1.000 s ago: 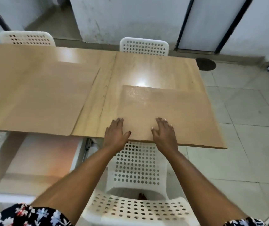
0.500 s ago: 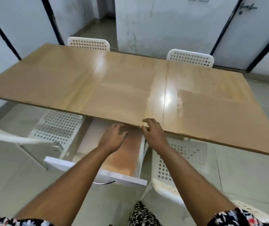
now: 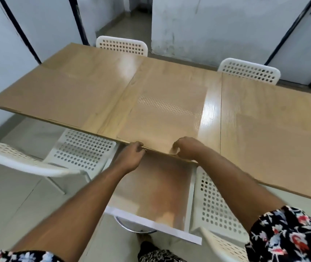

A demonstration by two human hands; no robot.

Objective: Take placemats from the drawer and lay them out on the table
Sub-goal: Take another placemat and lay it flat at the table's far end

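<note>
Head view: the near edge of a mat (image 3: 162, 120) on the table (image 3: 171, 78) is pinched by the left hand (image 3: 131, 155) and the right hand (image 3: 186, 147), above the open drawer (image 3: 158, 188).

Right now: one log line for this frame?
phase: laying middle placemat | left hand: pinching its near edge | right hand: gripping same edge | drawer: open | table: mats also far left, right

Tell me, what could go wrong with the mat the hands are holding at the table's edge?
The middle placemat lies with its near edge right at the table rim, where the left hand and right hand pinch it. A pull might slide it off into the open drawer below. It also looks slightly skewed against the table seam, so it may end up crooked.
</note>
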